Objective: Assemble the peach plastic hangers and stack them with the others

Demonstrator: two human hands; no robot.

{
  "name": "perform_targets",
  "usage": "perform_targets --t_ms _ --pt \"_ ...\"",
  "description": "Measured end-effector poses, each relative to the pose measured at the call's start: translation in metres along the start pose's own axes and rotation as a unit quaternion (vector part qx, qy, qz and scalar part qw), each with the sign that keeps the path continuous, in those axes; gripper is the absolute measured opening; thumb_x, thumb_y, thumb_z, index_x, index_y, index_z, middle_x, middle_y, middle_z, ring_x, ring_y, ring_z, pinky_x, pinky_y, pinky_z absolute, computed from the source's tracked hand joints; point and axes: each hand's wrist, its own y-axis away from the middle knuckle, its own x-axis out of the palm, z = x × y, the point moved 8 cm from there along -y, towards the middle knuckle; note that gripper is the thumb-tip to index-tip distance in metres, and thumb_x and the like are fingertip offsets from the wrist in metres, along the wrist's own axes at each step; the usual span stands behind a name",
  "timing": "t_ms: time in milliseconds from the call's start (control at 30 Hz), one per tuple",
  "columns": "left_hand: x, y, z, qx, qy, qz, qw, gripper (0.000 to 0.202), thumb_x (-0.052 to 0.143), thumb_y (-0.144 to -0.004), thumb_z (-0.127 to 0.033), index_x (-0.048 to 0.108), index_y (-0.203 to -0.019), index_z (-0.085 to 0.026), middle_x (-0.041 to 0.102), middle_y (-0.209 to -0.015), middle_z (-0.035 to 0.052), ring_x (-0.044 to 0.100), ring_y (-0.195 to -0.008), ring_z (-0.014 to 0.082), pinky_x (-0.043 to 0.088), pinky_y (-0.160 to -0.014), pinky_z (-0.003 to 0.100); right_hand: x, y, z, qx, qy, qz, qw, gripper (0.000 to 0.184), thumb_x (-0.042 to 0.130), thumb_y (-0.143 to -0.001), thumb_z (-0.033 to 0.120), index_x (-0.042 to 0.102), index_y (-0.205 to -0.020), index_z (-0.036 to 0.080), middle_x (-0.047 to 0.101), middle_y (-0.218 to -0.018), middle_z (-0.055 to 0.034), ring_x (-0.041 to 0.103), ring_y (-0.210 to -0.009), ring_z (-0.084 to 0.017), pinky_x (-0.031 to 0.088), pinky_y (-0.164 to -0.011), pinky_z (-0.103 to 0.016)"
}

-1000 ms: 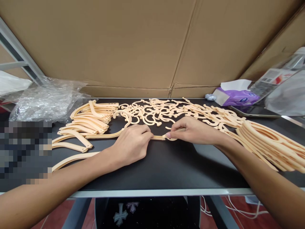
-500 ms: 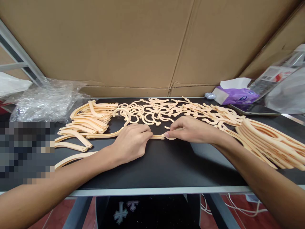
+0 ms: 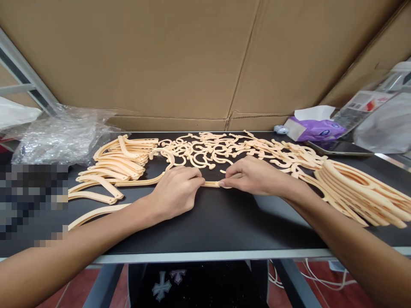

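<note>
A beige plastic clothes hanger (image 3: 138,183) lies across the black table, its curved hook showing behind my left hand (image 3: 176,188). My left hand is closed around the middle of it and rests low on the tabletop. The short stretch of hanger arm between my hands stays visible, and my right hand (image 3: 248,174) pinches its right end. A small beige piece pokes out from under the right fingers; most of it is hidden. Loose hanger hooks (image 3: 202,160) are scattered just behind both hands.
Hanger arms (image 3: 118,164) are piled at the left, with one arm (image 3: 99,214) nearer me. Stacked hangers (image 3: 362,192) fan out at the right. Clear plastic wrap (image 3: 61,137), a purple tissue pack (image 3: 321,128) and a tablet-like slab (image 3: 340,148) sit behind. Cardboard (image 3: 144,60) walls the back.
My right hand has turned slightly over the hanger's end, so less of the small piece shows under its fingers. My left hand keeps its hold. The view has shifted a little.
</note>
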Motion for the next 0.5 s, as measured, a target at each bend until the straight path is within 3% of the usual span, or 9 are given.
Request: perform_targets --t_ms 233,500 --pt "-0.001 0.001 0.0 -0.002 0.009 -0.012 1.0 0.023 0.052 -0.091 -0.007 0.073 -0.085 -0.014 0.072 -0.086 0.0043 0.066 -0.072 0.0189 0.05 -0.066 0.032 -0.003 0.004 0.004 0.0 0.043 -0.031 0.999 0.036 0.063 -0.088 0.047 0.069 -0.063 0.023 0.058 -0.055 0.0 0.044 -0.055 -0.013 0.026 -0.057 -0.03" --pt "0.002 0.003 0.001 -0.013 0.007 0.01 1.0 0.022 0.052 -0.091 -0.007 0.073 -0.089 -0.014 0.071 -0.088 0.0063 0.066 -0.076 0.021 0.053 -0.069 0.033 -0.005 0.008 0.014 -0.031 0.129 -0.058 0.989 0.041 0.057 -0.093 0.05 0.067 -0.065 0.022 0.058 -0.059 0.0006 0.04 -0.057 -0.012 0.022 -0.059 -0.029"
